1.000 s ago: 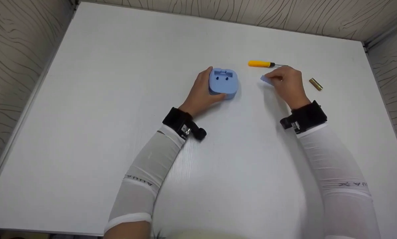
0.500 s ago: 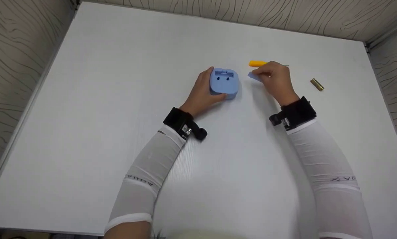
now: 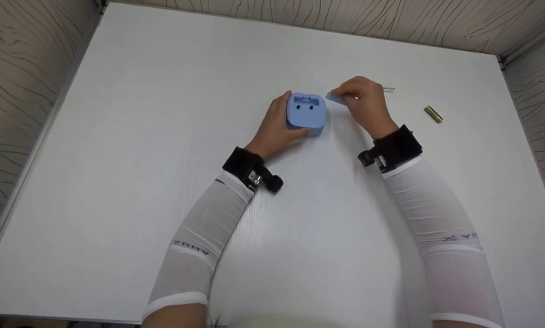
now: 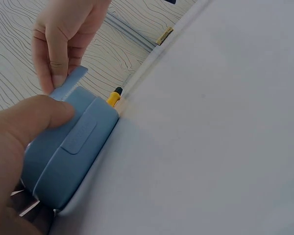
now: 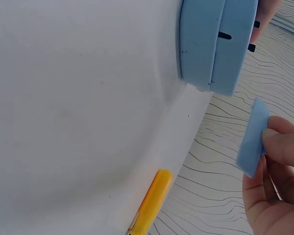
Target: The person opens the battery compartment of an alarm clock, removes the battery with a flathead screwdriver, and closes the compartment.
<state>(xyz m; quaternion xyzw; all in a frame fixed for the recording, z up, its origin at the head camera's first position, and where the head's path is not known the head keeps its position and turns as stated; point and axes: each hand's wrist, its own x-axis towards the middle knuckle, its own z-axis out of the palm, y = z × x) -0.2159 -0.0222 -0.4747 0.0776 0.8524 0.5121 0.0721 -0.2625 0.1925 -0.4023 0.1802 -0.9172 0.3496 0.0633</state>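
A light-blue rounded-square plastic box (image 3: 306,117) rests on the white table, its face with a slotted recess and two small black pegs turned up. My left hand (image 3: 276,130) grips it from the left, with the thumb along its near side. To the box's upper right, my right hand (image 3: 366,105) pinches a small flat light-blue cover (image 3: 335,97) between thumb and fingers. In the right wrist view, a gap separates the cover (image 5: 254,138) from the box (image 5: 218,46). Behind the right hand lies a yellow-handled screwdriver (image 5: 152,201), mostly hidden in the head view.
A gold-coloured battery (image 3: 434,114) lies on the table, right of the right hand. The white tabletop (image 3: 163,114) reaches to wood-patterned panels (image 3: 300,16) at the back and sides.
My right hand has moved left with the cover, closer to the box, and now hides most of the screwdriver. The left hand and the box have stayed put.
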